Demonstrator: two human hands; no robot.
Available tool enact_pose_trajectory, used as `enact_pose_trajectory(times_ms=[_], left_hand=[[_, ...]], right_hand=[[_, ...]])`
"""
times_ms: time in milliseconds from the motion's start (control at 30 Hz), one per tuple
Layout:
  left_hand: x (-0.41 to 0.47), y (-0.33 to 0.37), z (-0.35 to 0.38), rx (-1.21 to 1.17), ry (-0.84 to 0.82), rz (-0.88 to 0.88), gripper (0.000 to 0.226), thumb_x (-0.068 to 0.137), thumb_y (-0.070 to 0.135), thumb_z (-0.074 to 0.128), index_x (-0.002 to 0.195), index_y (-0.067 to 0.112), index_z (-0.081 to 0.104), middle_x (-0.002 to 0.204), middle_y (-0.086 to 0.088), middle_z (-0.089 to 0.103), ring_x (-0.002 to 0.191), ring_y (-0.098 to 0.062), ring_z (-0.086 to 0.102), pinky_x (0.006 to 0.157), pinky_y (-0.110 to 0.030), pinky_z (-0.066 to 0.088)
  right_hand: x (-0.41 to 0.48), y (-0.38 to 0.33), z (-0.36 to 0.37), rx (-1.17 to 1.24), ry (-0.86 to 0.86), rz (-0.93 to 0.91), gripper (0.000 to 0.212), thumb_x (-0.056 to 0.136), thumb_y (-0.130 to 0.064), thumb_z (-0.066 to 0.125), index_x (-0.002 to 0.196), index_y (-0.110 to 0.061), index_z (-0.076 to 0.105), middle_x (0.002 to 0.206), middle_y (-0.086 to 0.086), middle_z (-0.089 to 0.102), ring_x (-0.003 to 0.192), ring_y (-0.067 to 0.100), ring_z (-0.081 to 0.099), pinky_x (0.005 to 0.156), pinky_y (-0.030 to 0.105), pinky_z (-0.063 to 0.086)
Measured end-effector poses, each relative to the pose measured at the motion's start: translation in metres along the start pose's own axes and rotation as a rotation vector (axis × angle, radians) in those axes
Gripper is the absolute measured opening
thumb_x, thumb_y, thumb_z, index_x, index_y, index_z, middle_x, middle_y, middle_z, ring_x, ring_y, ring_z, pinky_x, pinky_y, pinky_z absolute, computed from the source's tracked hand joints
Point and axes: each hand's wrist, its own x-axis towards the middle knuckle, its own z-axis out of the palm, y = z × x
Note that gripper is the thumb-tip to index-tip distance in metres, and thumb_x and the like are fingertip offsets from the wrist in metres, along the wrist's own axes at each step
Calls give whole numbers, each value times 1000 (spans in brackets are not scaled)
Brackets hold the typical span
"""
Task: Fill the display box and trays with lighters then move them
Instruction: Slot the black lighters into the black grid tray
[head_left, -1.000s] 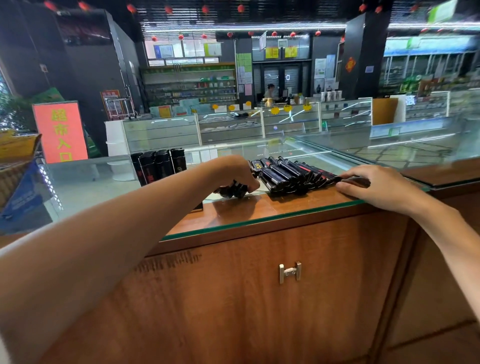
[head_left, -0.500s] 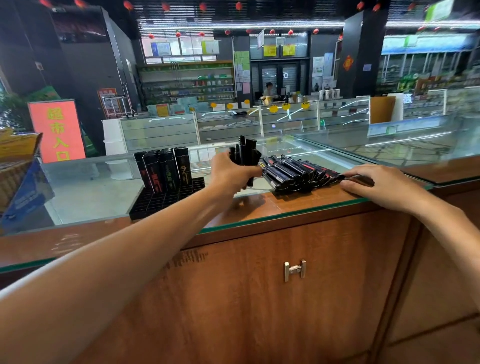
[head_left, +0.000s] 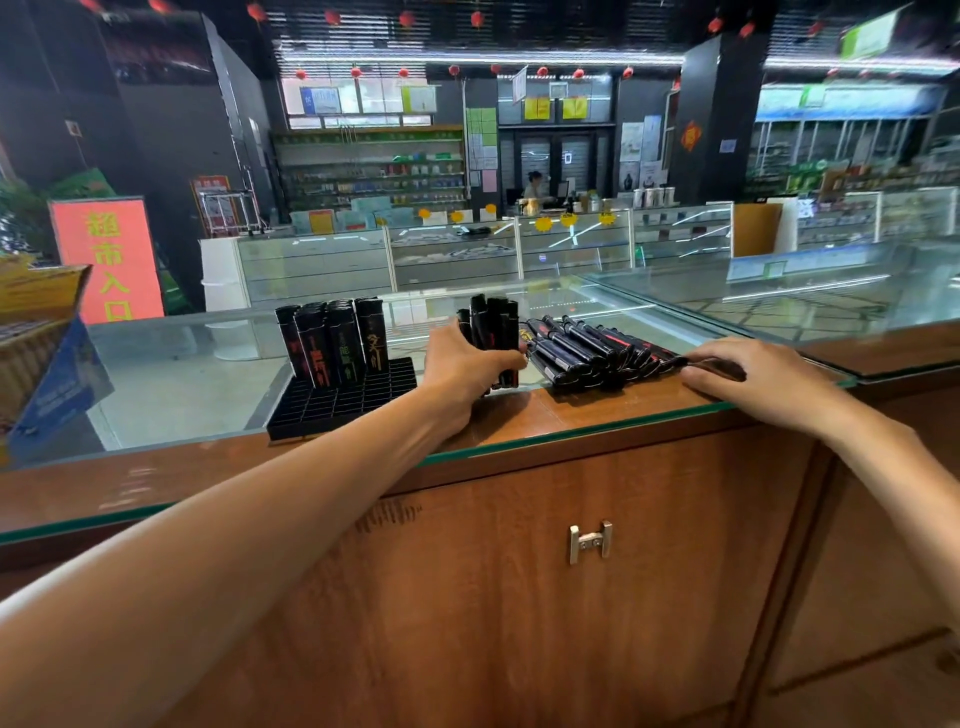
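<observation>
Whereas a second ago the bundle of lighters (head_left: 493, 332) was clutched low at the pile's left end, it is now held upright, bases down on the counter (head_left: 571, 410) near its front edge, between tray (head_left: 343, 405) and pile (head_left: 587, 348). Left hand (head_left: 467, 369) is wrapped round it. Right hand (head_left: 753, 374) is laid flat on the pile's right end, unmoved. Front tray cells are seen unfilled; squaring-up before loading is judged.

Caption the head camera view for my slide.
Left hand grips a bundle of lighters beside the tray; right hand touches the pile.
</observation>
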Motion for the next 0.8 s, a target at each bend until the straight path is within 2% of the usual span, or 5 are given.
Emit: enact_pose_trajectory(times_ms=[200,333,400,633,800], left_hand=[[-21,8,-13,-106,-111,52,26,67,15,84,84,8,65,74,-4,74,73,-13,72,78,-31,53],[-38,22,-48,-251,-212,40,57,51,27,83,95,-3,65,89,-14,74,88,-29,72,99,-52,44],[-43,24,-66,-274,-228,62,53,51,25,82,93,-2,64,89,-14,74,84,-29,72,97,-53,46],[-56,8,-120,-251,-153,142,28,65,6,81,90,5,67,75,-12,73,70,-27,73,56,-31,57],[-55,-6,-156,-221,-156,192,20,74,5,76,93,7,69,83,-14,74,76,-30,72,63,-31,58]], right_hand=[[-5,-9,-5,57,131,44,34,82,-31,69,111,-14,66,119,6,63,110,23,56,83,28,36],[-5,-54,-12,161,375,-71,22,82,-13,66,104,-11,68,104,6,67,92,18,60,75,13,39],[-3,-97,-10,337,330,-149,16,87,-15,62,102,-15,67,96,-5,67,83,4,60,67,0,38],[13,-231,21,785,-55,-339,22,86,-32,63,93,-12,70,81,-8,68,71,-5,59,67,10,44],[19,-266,46,957,-169,-329,13,86,-22,64,82,-10,68,65,-10,62,60,-4,53,61,10,39]])
